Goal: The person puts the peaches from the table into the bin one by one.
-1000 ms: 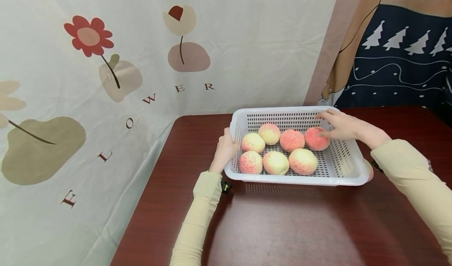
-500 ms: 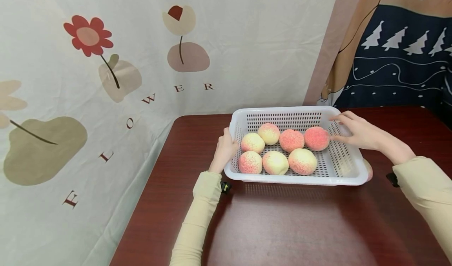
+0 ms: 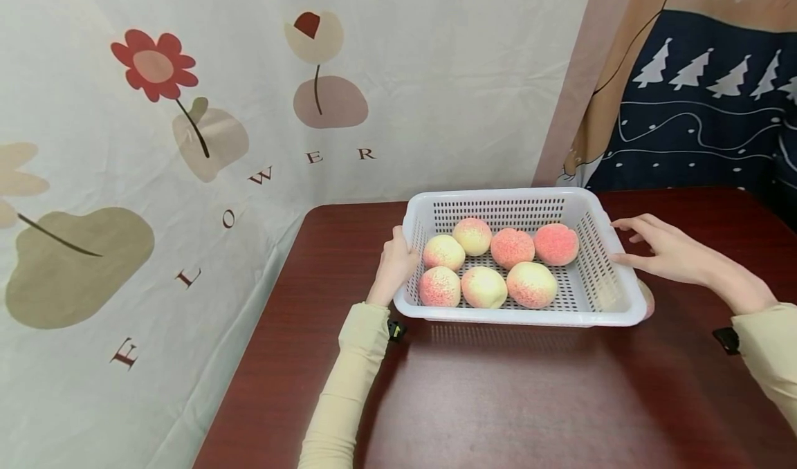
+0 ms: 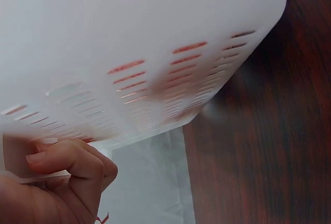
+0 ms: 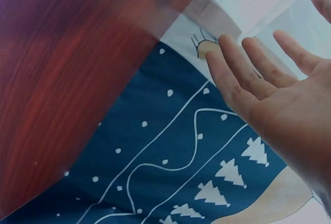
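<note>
A white slotted plastic basket holds several peaches, some pale yellow with a pink blush, others redder, such as the red peach at its right. My left hand grips the basket's left end; in the left wrist view its fingers curl under the rim beside the slotted wall. Just outside the right rim is my right hand, thumb and fingers spread with nothing between them. The right wrist view shows those fingers extended near the basket's wall.
Another peach lies outside the basket's right end, partly hidden by it. The dark red-brown table backs onto a white cloth with printed flowers and a navy cloth with white trees.
My right hand has left the red peach, drawn back to the right over the rim and now sits outside the basket. The left hand and the peaches have stayed in place.
</note>
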{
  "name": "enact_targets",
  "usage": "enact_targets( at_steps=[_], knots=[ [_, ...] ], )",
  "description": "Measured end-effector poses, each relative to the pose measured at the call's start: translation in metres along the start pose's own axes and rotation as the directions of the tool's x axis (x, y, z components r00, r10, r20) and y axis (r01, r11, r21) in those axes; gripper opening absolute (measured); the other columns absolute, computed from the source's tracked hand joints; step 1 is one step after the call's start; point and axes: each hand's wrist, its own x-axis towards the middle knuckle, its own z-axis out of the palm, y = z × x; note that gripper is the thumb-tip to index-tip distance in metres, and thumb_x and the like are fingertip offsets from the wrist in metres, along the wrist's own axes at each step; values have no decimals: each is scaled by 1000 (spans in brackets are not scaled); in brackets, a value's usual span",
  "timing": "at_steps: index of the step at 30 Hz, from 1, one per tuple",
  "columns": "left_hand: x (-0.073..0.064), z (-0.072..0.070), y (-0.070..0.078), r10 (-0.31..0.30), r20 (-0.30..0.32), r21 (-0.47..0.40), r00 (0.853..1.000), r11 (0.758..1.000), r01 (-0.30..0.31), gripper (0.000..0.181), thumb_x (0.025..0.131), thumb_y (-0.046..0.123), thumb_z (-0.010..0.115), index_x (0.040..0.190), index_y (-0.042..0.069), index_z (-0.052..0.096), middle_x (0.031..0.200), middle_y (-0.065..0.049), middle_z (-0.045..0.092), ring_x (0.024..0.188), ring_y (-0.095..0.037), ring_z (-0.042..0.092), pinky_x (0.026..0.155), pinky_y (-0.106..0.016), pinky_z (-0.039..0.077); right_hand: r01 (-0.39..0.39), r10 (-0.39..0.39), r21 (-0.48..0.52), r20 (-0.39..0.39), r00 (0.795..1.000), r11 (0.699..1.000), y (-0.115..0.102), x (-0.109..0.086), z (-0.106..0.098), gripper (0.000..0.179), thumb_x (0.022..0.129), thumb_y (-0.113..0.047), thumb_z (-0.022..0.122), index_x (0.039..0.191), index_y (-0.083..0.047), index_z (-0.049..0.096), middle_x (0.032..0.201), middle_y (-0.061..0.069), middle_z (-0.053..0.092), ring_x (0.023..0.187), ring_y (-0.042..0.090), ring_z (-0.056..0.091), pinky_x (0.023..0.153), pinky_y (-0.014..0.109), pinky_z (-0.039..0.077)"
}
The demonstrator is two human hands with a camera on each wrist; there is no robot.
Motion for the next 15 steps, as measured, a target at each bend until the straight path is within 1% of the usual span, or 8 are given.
enact_targets(
  at_steps=[5,8,10,13,15],
  knots=[
    [-1,0,0,-10,2,-1,1000,1000,10,47,90,5,49,134,1,34,109,-26,63,88,-34,68,65,-39,55,-19,19,31,12,1000,999,8,-8,2,64,89,-34,64,136,2,38,129,27,42,110,44,50,86,61,47],
    [0,-1,0,-13,2,-2,1000,1000,13,47,90,4,49,134,1,34,110,-26,62,89,-34,68,66,-39,55,-23,23,46,15,1000,999,12,-12,3,63,90,-33,63,136,2,39,129,27,43,110,44,50,85,59,49],
    [0,-1,0,-13,5,-2,1000,1000,13,47,90,5,49,134,2,33,110,-26,62,88,-34,68,65,-38,55,-24,23,55,17,1000,998,14,-15,4,62,90,-33,63,135,2,40,128,26,44,109,44,51,83,55,51],
    [0,0,0,-11,10,1,1000,1000,11,47,90,5,48,135,2,33,110,-26,63,88,-34,69,63,-36,54,-30,28,74,20,999,997,18,-21,4,60,90,-32,63,135,1,41,128,25,46,108,44,53,77,37,56],
    [1,0,1,-14,12,3,1000,1000,14,48,91,6,48,136,2,32,110,-26,62,88,-34,68,63,-35,53,-32,30,81,23,999,996,22,-24,4,60,90,-31,63,136,1,41,127,25,46,108,45,54,74,33,56]
  ],
)
